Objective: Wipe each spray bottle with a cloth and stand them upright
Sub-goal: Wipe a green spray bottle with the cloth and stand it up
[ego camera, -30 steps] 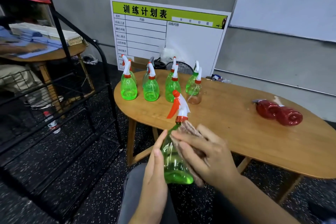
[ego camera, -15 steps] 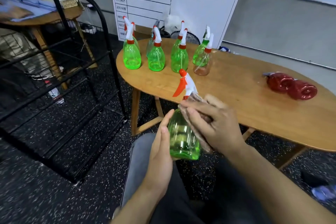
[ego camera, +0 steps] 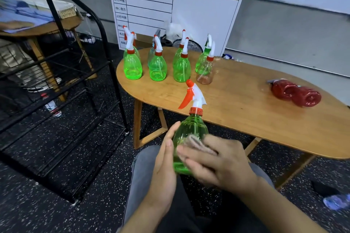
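Note:
A green spray bottle (ego camera: 191, 128) with a white head and orange trigger stands upright over my lap. My left hand (ego camera: 164, 164) holds its left side. My right hand (ego camera: 217, 164) presses a brownish cloth (ego camera: 195, 143) against the bottle's lower body, fingers laid across it. Several green spray bottles (ego camera: 158, 67) stand upright at the left end of the wooden table (ego camera: 236, 104), and a clear one (ego camera: 205, 73) stands beside them. Two red spray bottles (ego camera: 295, 93) lie on their sides at the table's right.
A black metal rack (ego camera: 62, 85) stands to the left on the speckled floor. A white planning board (ego camera: 170, 5) leans on the wall behind the table. A second round table (ego camera: 37, 26) with folded cloths is at far left. A water bottle (ego camera: 51, 105) lies under the rack.
My right hand with the cloth has slid down from the bottle's neck to its lower body. The view has tilted down and moved closer to the table.

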Tool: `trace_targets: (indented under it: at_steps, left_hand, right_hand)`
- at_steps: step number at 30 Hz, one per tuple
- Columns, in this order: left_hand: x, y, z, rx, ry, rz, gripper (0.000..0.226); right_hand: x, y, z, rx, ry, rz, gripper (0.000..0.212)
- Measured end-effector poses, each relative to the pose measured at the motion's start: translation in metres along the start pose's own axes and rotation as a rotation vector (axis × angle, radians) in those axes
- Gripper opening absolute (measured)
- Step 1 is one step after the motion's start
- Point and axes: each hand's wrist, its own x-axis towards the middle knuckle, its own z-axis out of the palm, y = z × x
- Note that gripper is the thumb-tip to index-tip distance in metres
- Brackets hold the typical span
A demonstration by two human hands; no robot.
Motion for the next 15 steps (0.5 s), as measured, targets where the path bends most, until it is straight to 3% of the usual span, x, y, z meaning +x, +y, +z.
trace_targets:
  at_steps: [4,9,13,15]
  left_hand:
    - [-0.004,0.002,-0.002,0.062,-0.038,0.030,0.057]
    - [-0.007,0.000,-0.004,0.090,-0.110,0.059,0.085]
    - [-0.007,0.003,-0.002,0.017,-0.147,0.023,0.061]
    - [-0.007,0.003,-0.003,0.011,-0.164,0.007,0.059]
  right_hand:
    - [0.020,0.021,-0.002,0.126,0.146,0.399,0.028]
    - [0.025,0.023,-0.001,0.288,0.177,0.497,0.027]
    - [0.030,0.025,-0.006,0.417,0.225,0.597,0.026]
    - [0.032,0.026,-0.007,0.426,0.206,0.598,0.026]
